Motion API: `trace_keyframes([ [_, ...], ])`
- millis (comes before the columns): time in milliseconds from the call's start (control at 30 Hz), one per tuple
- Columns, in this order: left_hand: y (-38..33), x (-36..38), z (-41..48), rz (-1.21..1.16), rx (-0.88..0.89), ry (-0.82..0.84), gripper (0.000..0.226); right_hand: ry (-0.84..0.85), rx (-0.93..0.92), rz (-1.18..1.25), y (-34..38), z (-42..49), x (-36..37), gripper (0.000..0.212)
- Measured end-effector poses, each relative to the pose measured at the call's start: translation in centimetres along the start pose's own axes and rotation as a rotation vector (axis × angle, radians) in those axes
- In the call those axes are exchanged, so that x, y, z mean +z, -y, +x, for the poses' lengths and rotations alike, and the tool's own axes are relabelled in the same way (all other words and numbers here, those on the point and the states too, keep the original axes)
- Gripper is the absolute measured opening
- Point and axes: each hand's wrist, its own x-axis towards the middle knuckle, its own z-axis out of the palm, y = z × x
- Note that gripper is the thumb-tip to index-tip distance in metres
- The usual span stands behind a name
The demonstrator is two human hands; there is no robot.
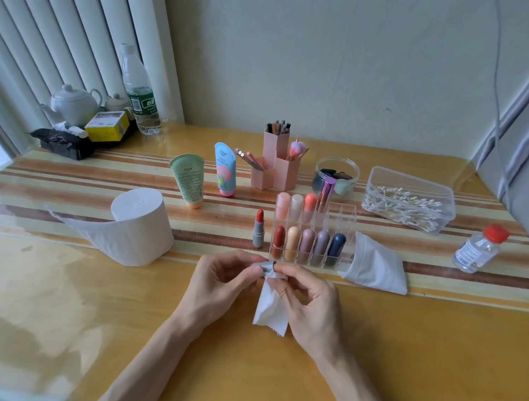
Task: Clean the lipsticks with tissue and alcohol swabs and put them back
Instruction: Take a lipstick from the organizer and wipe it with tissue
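Note:
My left hand (224, 281) pinches a small grey lipstick cap (261, 268) in front of me. My right hand (308, 299) pinches a white tissue (272, 310) against the cap, and the tissue hangs down between both hands. An uncapped red lipstick (258, 229) in a grey tube stands upright on the table, just left of the clear acrylic organiser (347, 213). Several capped lipsticks fill the organiser's slots. A toilet paper roll (141, 226) sits to the left with a strip unrolled. The alcohol bottle (478, 249) with a red cap stands far right.
A crumpled tissue (377, 266) lies right of the organiser. Behind are a clear box of cotton swabs (410, 200), a clear jar (337, 175), pink pen holders (275, 165) and two tubes (189, 180). A teapot (73, 104), water bottle (139, 90) and boxes crowd the back left.

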Motion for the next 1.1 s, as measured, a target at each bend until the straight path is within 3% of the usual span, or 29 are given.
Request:
trace_keyframes([
  [100,0.29,-0.01,-0.06,-0.025,0.041,-0.044,0.016,0.02,0.06,0.03,-0.27,0.13,0.06,0.02],
  [200,-0.24,0.22,-0.06,-0.007,0.007,-0.013,0.021,-0.02,0.009,-0.016,-0.26,0.04,0.09,0.029],
  [333,-0.36,0.13,-0.07,0.087,0.025,0.04,0.025,-0.023,-0.025,-0.043,-0.43,-0.04,-0.08,0.022],
  [433,-0.13,0.04,-0.06,0.039,0.035,0.009,0.013,0.009,0.02,-0.008,-0.2,0.04,-0.01,0.027],
  [633,0.17,-0.02,-0.02,-0.017,-0.007,0.015,0.029,-0.019,0.001,-0.008,-0.14,0.17,-0.1,0.026],
  [833,0.37,-0.07,0.02,0.026,0.013,0.027,0.013,0.013,0.054,0.01,-0.59,-0.02,-0.17,0.017],
  [900,0.43,-0.16,-0.05,-0.013,0.023,0.008,0.017,0.014,0.085,0.02,-0.71,0.01,-0.09,0.026],
  [1100,0.46,-0.4,-0.04,0.061,-0.011,0.079,0.033,-0.046,-0.019,-0.032,-0.35,-0.23,0.0,0.015],
])
